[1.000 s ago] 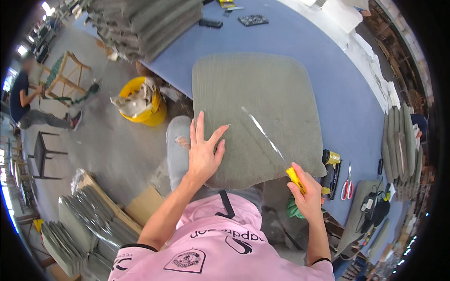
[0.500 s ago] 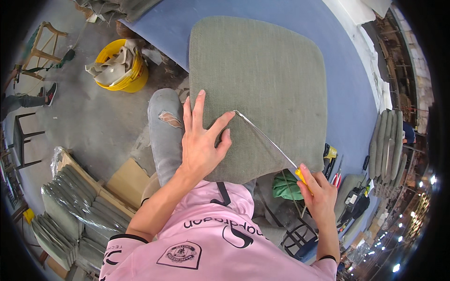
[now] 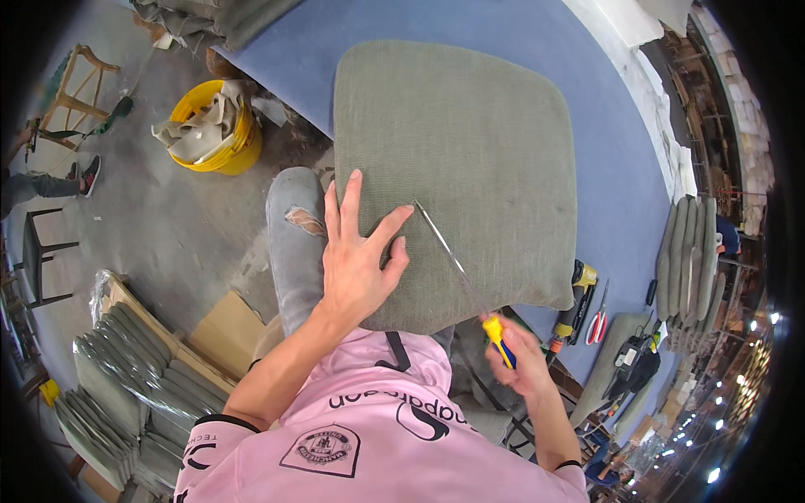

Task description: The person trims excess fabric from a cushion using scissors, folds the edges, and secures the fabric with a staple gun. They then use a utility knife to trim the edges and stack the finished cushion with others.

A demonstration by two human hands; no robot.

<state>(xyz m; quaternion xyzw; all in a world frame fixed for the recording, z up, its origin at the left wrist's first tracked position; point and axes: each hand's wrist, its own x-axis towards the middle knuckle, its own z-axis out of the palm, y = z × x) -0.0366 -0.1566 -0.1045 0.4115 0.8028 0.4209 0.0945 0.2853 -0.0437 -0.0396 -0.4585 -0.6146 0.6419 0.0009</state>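
A grey-green fabric seat cushion [image 3: 478, 151] lies on the blue table in front of me, its near edge by my lap. My left hand [image 3: 359, 256] rests on its left part with fingers spread, the index fingertip beside a tool's tip. In my right hand [image 3: 518, 356] is a screwdriver [image 3: 457, 267] with a long metal shaft and a yellow and blue handle. The shaft slants across the cushion toward the left index finger, its tip at the fabric. Whether the tip pierces the cloth I cannot tell.
A yellow bucket [image 3: 236, 151] of fabric scraps stands on the floor at left. Red-handled scissors [image 3: 597, 325] and a yellow-black power tool [image 3: 575, 310] lie right of the cushion. Stacked cushions [image 3: 689, 260] stand farther right; plastic-wrapped ones [image 3: 151, 356] sit at lower left.
My right hand has moved left and down with the screwdriver, and its shaft now stands steeper. More of the handle shows. The left hand stays on the cushion almost unmoved.
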